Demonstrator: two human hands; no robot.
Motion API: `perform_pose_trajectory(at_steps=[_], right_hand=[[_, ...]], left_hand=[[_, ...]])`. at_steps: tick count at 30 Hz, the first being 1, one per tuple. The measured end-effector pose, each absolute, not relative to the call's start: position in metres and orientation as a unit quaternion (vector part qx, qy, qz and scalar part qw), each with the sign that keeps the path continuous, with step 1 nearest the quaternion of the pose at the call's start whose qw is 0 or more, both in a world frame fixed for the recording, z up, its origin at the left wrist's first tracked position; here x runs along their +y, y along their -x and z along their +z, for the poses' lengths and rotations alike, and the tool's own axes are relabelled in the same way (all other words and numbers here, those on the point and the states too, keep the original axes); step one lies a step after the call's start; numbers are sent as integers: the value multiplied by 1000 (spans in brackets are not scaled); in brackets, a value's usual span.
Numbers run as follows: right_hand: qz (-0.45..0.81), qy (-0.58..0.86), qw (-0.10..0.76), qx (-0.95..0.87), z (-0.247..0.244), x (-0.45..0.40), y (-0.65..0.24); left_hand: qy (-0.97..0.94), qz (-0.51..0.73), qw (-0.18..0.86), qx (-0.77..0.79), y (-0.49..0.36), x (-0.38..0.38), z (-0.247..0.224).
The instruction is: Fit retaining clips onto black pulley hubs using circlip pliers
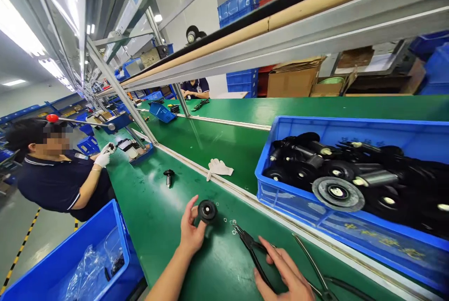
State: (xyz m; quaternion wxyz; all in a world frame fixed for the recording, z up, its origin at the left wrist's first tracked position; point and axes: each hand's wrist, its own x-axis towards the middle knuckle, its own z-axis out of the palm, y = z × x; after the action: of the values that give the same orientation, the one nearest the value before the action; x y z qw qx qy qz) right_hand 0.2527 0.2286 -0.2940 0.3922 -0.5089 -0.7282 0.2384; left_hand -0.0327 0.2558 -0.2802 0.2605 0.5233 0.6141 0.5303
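My left hand (191, 231) grips a black round part with a pale centre (207, 211), its face turned up toward me. In my right hand (286, 273) is a pair of snap-ring pliers (249, 246) with dark handles. Their tips reach down to several small metal rings (234, 232) scattered on the green table (217, 263). To the right of that hand lies another tool with long handles (320, 273), partly cut off by the frame edge. A similar black part with a metal shaft (169, 178) stands farther back on the table.
A blue crate (298, 210) full of black disc-and-shaft parts sits on the right. A white glove (220, 167) lies by the metal rail. At the lower left is a blue bin (121, 240) with plastic bags. A gloved co-worker (66, 175) works at the left; another person (196, 88) sits beyond.
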Motion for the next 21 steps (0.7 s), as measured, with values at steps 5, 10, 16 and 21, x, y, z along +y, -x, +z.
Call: perform_pose_trajectory(at_steps=[5, 10, 16, 21], right_hand=[[245, 506, 379, -735, -289, 223, -249], [248, 506, 361, -744, -289, 221, -249], [236, 503, 349, -755, -292, 222, -252], [228, 492, 324, -775, -294, 225, -256]], left_hand=[[-592, 497, 252, 583, 24, 240, -294], [-619, 453, 321, 555, 28, 246, -283], [-604, 426, 376, 559, 27, 245, -278], [-590, 426, 395, 561, 26, 245, -276]])
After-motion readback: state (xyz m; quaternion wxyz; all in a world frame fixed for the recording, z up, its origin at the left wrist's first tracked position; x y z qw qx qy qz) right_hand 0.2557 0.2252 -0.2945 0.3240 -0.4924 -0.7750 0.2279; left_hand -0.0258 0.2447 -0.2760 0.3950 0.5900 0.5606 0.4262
